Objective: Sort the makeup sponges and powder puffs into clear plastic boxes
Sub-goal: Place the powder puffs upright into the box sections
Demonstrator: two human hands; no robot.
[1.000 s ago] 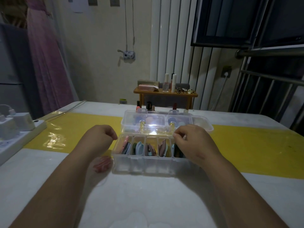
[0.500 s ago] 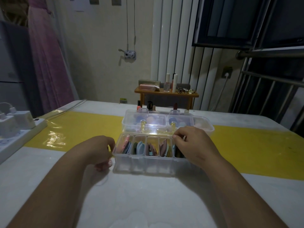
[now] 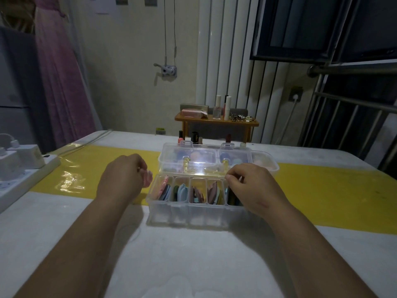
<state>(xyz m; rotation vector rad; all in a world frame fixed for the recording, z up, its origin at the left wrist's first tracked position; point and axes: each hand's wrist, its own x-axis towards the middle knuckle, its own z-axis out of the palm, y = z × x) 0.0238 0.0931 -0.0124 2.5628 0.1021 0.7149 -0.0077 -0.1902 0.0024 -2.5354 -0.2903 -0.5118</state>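
Note:
A clear plastic box (image 3: 189,214) with several compartments stands on the table, its lid (image 3: 204,162) open toward the back. Flat coloured powder puffs (image 3: 181,191) stand on edge in the compartments. My left hand (image 3: 120,179) holds a pink powder puff (image 3: 147,179) just left of the box's left end, above the table. My right hand (image 3: 251,188) pinches the box's rear rim over the rightmost compartment. A second clear box (image 3: 266,162) with round sponges sits behind, partly hidden by the lid.
A white power strip with chargers (image 3: 21,168) lies at the left table edge. Nail polish bottles (image 3: 194,137) stand behind the boxes, and a small wooden shelf (image 3: 217,122) holds cosmetics beyond. A yellow strip (image 3: 322,186) crosses the white table.
My left hand dropped onto the pink puff lying on the table left of the box, gripped it and lifted it up to the box's left end. My right hand stayed put.

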